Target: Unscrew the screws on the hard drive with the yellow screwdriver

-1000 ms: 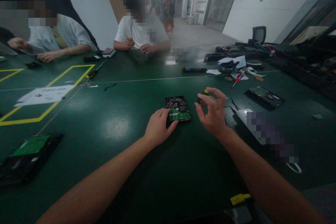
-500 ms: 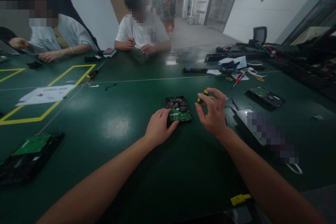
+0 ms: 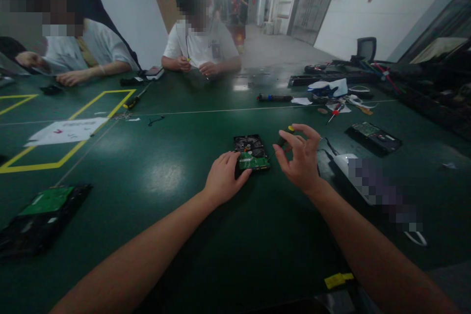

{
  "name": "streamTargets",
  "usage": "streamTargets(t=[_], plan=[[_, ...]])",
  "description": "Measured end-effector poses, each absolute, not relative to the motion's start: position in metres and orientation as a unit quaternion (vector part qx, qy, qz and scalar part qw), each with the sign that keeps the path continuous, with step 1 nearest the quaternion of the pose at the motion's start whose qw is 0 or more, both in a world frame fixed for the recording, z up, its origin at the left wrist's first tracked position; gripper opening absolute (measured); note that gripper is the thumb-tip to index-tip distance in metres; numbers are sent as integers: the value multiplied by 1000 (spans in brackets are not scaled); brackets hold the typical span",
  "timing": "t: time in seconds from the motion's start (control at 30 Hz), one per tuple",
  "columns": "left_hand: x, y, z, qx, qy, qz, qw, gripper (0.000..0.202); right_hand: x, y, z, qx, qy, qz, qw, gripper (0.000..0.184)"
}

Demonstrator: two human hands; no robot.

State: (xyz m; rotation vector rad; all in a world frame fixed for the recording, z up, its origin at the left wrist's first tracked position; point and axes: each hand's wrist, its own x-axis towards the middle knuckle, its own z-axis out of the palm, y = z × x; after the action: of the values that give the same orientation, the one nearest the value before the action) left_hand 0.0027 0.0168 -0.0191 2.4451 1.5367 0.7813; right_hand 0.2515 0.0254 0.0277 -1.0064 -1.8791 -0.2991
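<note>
A hard drive [image 3: 251, 144] with a green circuit board [image 3: 253, 161] on its near part lies on the green table in front of me. My left hand [image 3: 224, 176] grips its left and near edges, thumb along the front. Just right of the drive, my right hand [image 3: 300, 159] pinches the black and yellow handle of a screwdriver [image 3: 286, 137] between thumb and fingers. Its shaft points down and left toward the board; the tip is too small to make out.
Another hard drive [image 3: 374, 137] lies to the right, beside a white power strip [image 3: 353, 174]. A larger black unit with a green board [image 3: 46, 206] sits at the left. Across the table [image 3: 198, 127] are two people, a screwdriver [image 3: 134, 100], a red screwdriver [image 3: 334, 114] and cables.
The screwdriver handle has turned in my right fingers, showing less yellow. My left hand stays on the hard drive.
</note>
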Motion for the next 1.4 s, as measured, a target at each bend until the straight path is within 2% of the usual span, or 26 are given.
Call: streamTargets(t=[0.8, 1.03, 1.4], plan=[[2, 17, -19, 815, 514, 257, 79, 56, 252, 25, 27, -418, -764, -117, 478, 68], [3, 16, -18, 815, 513, 259, 78, 56, 250, 24, 30, -413, -763, -132, 479, 64], [2, 16, -18, 813, 516, 258, 78, 55, 251, 26, 26, -400, -761, -90, 503, 75]])
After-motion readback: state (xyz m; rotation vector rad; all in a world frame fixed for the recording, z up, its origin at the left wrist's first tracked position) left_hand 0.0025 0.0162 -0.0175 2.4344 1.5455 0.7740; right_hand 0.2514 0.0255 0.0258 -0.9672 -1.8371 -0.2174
